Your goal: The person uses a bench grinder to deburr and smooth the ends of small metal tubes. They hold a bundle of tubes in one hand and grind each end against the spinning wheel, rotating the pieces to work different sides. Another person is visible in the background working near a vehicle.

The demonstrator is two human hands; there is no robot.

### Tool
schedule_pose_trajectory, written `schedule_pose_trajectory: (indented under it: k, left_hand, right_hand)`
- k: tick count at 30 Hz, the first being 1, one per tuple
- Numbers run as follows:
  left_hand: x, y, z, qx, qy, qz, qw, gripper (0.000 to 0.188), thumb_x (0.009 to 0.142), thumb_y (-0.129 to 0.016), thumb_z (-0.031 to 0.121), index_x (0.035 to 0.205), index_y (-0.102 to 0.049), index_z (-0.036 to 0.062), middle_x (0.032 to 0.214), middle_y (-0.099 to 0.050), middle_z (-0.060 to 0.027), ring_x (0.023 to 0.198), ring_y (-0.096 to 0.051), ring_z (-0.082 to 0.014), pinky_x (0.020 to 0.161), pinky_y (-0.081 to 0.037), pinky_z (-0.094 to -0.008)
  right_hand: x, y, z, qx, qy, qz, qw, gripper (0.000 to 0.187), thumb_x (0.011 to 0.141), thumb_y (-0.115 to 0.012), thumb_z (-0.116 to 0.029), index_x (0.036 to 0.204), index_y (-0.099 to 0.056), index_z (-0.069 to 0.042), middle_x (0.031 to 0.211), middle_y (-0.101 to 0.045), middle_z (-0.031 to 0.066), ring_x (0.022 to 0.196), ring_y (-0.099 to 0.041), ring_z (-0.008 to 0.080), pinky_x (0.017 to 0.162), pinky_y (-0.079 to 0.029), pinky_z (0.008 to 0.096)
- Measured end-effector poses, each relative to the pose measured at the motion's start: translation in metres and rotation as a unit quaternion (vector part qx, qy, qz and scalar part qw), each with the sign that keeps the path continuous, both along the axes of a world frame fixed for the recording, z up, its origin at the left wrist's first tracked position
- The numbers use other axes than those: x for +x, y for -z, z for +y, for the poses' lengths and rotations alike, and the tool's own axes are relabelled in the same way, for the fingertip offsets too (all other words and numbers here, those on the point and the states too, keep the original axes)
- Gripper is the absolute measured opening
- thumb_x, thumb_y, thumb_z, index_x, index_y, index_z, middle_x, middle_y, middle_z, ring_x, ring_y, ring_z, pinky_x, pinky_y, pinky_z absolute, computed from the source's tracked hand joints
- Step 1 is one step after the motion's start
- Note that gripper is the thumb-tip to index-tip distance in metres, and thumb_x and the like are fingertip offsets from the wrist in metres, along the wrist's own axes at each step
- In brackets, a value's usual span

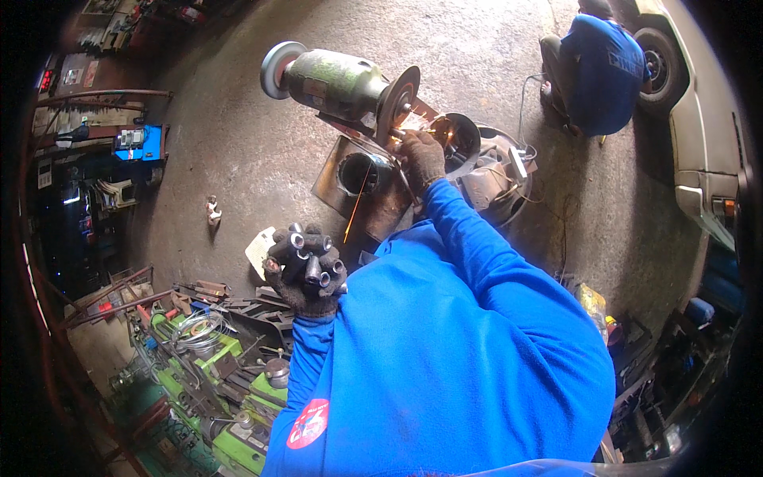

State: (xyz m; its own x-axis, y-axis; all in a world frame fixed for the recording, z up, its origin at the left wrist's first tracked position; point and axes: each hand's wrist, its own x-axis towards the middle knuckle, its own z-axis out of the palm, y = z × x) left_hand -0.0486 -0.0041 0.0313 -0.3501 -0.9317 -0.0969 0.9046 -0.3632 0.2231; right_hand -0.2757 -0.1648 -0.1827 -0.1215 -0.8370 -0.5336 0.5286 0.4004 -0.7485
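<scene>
My gloved right hand [423, 157] is closed on a short metal piece [397, 134], mostly hidden by the fingers. Its end meets the dark grinding wheel [397, 105] on the right side of a green bench grinder [338, 83], and orange sparks fly at the contact. A paler wheel [281, 70] sits on the grinder's other end. Lower left, my gloved left hand [304, 296] cradles several short metal tubes [313, 270], dark outside with bright cut ends. They lie in a loose bunch, pointing various ways.
Below the grinder stands a rusty metal stand with a round pipe opening [364, 173]. A co-worker in blue [608, 75] crouches near a vehicle's wheel [658, 67] at the far right. Green machinery [238, 441] and metal scraps lie lower left; a blue machine [139, 143] is farther left.
</scene>
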Motion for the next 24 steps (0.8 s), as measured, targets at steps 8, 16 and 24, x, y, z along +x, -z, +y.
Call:
schedule_pose_trajectory:
  k: [8,16,24]
  left_hand:
    - [-0.006,-0.004,-0.003,-0.007,-0.007,0.011,1.000,0.049,0.099,-0.070,0.051,0.142,-0.063,0.0283,0.140,-0.064,-0.0033,0.114,-0.061,-0.0311,0.070,-0.060,-0.0400]
    - [-0.014,-0.011,-0.006,-0.026,-0.077,-0.090,0.993,0.056,0.103,-0.063,0.048,0.145,-0.057,0.0119,0.131,-0.064,-0.0140,0.083,-0.059,-0.0204,0.052,-0.054,-0.0326]
    - [-0.014,-0.014,-0.008,0.001,-0.088,-0.095,0.992,0.056,0.101,-0.067,0.046,0.141,-0.055,0.0087,0.129,-0.063,-0.0153,0.080,-0.062,-0.0212,0.051,-0.056,-0.0301]
  right_hand:
    - [0.000,0.001,-0.001,-0.023,-0.029,0.073,0.997,0.029,0.104,-0.067,-0.014,0.130,-0.074,-0.005,0.099,-0.078,0.0084,0.078,-0.072,0.0123,0.064,-0.054,0.0254]
    - [-0.011,-0.035,0.004,-0.073,0.017,-0.198,0.977,0.030,0.097,-0.073,-0.008,0.127,-0.076,-0.003,0.108,-0.080,0.0088,0.083,-0.069,0.0120,0.071,-0.055,0.0270]
    - [-0.035,-0.103,0.031,-0.122,-0.019,-0.343,0.931,0.032,0.104,-0.068,-0.017,0.131,-0.066,-0.001,0.092,-0.068,0.0066,0.070,-0.063,0.0128,0.059,-0.051,0.0233]
